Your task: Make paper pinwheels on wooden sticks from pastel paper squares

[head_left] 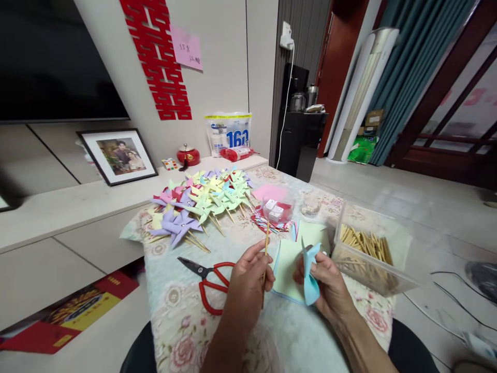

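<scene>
My left hand (252,272) is closed round a thin wooden stick (267,239), held nearly upright over the table. To its right, my right hand (326,277) pinches a light blue paper pinwheel (310,280), seen edge-on with its blades curled. The stick and the pinwheel are apart. Pale green and blue paper sheets (289,264) lie beneath and between my hands. Red-handled scissors (209,277) rest beside my left wrist, their blades pointing left. Farther back, a heap of finished pinwheels (209,197) on sticks shows purple, yellow, green, pink and blue blades.
A clear plastic box (373,274) holding many wooden sticks (365,246) stands at the right. Behind the sheets are a small clear bag (276,210), coloured paper strips (267,224) and a clear round container (311,207). A framed photo (120,155) stands on the cabinet.
</scene>
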Demonstrator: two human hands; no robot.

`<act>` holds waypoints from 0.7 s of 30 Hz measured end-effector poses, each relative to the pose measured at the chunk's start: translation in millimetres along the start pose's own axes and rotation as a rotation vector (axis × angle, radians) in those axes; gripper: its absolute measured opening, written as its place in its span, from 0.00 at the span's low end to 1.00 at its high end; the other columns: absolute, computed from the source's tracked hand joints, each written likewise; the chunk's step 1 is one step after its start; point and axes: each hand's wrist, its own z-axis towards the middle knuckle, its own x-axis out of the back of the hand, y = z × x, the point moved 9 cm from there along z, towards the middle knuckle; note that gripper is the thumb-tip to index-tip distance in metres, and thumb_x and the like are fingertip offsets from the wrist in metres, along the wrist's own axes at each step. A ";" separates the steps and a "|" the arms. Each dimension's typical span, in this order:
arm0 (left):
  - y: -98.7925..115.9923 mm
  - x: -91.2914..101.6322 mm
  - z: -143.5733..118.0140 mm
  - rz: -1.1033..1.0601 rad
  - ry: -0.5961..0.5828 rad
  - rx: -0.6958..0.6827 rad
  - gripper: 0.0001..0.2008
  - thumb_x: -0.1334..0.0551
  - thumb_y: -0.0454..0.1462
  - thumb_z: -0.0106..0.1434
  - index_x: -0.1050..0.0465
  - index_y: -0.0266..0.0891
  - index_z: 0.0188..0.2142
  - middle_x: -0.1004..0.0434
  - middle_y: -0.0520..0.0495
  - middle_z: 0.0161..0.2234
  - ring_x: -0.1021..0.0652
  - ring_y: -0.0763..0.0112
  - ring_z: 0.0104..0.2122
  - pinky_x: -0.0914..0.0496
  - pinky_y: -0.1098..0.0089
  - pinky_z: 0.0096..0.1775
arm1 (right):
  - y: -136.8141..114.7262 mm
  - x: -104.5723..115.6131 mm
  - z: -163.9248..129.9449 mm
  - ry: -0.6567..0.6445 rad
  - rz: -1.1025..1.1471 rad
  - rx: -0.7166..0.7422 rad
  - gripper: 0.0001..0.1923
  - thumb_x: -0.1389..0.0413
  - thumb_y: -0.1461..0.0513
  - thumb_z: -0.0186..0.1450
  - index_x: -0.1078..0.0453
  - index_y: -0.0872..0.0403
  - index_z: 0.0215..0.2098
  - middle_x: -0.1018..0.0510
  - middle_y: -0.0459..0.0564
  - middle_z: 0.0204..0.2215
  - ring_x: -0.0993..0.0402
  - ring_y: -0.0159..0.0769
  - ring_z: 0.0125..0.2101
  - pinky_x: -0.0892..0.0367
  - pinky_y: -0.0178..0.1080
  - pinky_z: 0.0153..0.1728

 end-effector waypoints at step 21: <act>-11.0 -6.2 -21.9 -0.019 -0.061 0.030 0.22 0.31 0.41 0.59 0.25 0.39 0.53 0.32 0.57 0.24 0.41 0.87 0.15 0.51 0.78 0.20 | 2.1 -24.2 -4.7 -0.284 0.156 -0.027 0.13 0.33 0.60 0.58 0.33 0.52 0.24 0.34 0.41 0.19 0.46 0.27 0.18 0.46 0.34 0.23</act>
